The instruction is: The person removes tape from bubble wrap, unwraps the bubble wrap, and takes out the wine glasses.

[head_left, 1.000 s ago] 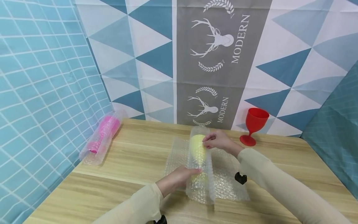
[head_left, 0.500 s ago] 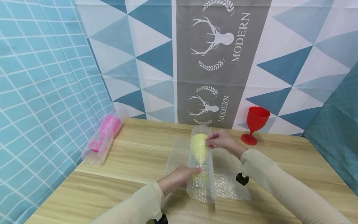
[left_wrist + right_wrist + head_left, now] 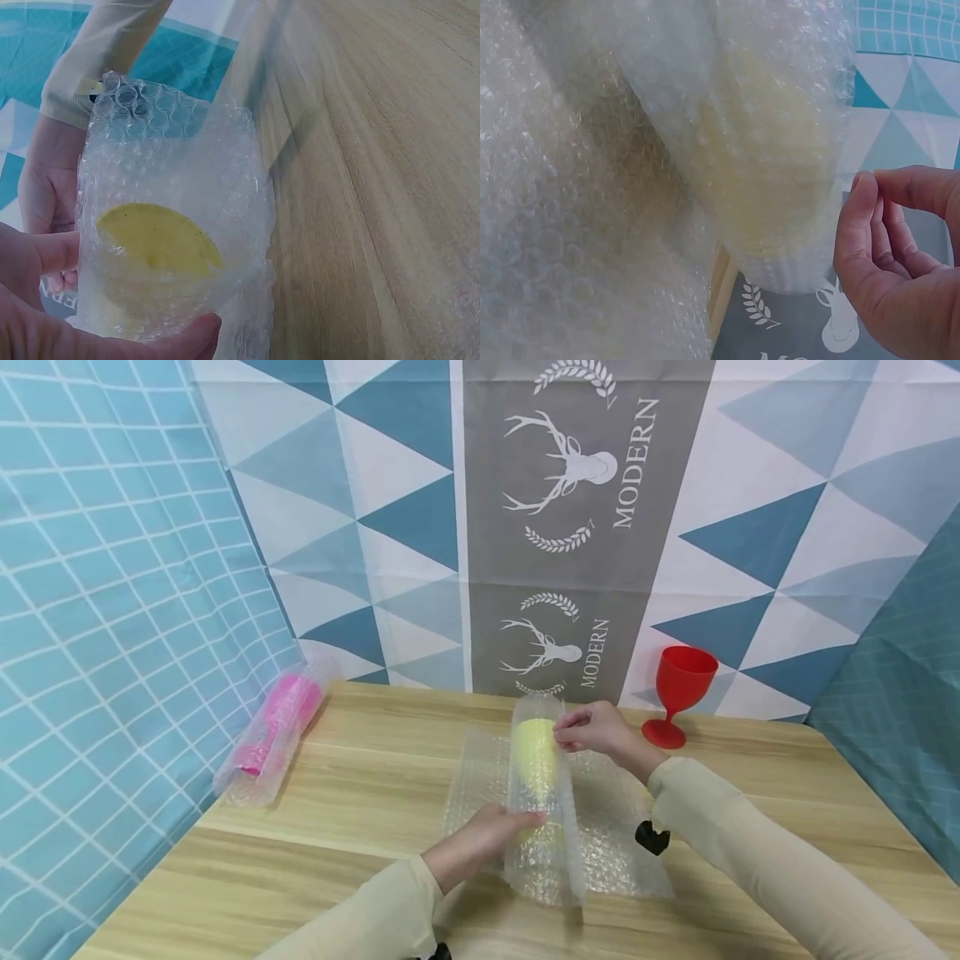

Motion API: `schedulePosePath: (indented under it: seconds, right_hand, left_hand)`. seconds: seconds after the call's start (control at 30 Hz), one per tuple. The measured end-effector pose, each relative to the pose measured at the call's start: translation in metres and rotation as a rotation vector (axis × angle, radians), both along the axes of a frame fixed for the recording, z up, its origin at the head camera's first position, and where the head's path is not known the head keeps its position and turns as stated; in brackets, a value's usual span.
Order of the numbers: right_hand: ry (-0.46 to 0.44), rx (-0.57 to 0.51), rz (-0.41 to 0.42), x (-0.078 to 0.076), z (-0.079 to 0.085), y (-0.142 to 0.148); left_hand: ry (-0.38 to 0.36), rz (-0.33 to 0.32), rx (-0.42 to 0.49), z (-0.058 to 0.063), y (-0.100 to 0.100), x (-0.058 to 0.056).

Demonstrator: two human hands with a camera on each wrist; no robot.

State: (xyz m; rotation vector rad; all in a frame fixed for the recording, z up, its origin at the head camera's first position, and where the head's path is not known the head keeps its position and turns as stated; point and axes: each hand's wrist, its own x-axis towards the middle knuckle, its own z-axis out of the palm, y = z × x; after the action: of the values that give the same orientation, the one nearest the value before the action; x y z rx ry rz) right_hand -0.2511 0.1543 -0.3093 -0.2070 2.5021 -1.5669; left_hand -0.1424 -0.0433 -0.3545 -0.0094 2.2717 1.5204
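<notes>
A yellow goblet (image 3: 536,747) lies inside a roll of clear bubble wrap (image 3: 542,877), its bowl toward the wall. My left hand (image 3: 480,839) grips the roll near the goblet's foot, thumb across the top; its other fingers are mostly hidden beneath. In the left wrist view the yellow round foot (image 3: 157,240) shows through the layers. Beside the bowl, my right hand (image 3: 596,735) pinches the wrap's edge between thumb and forefinger. From the right wrist, those fingertips (image 3: 862,184) meet at the wrap's side. Flat wrap (image 3: 626,852) spreads on the table under the roll.
At the back left, a pink goblet (image 3: 288,702) lies rolled in bubble wrap against the blue grid cloth (image 3: 112,610). A red goblet (image 3: 684,681) stands unwrapped at the back right. Patterned cloth (image 3: 405,527) hangs behind the wooden table (image 3: 360,793).
My right hand has shifted slightly to the right along with the roll's edge. My left hand keeps its hold near the foot, and the view has moved a little.
</notes>
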Motion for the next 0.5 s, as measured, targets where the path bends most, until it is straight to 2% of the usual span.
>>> schedulePosePath:
  seconds: [0.2, 0.5]
  right_hand:
    - [-0.018, 0.047, -0.004, -0.001, 0.002, 0.006]
    - [-0.018, 0.105, -0.001, 0.000, 0.011, 0.017]
  left_hand:
    - [-0.008, 0.009, 0.050, -0.005, 0.000, 0.000]
    - [-0.007, 0.026, 0.017, -0.005, 0.000, -0.001]
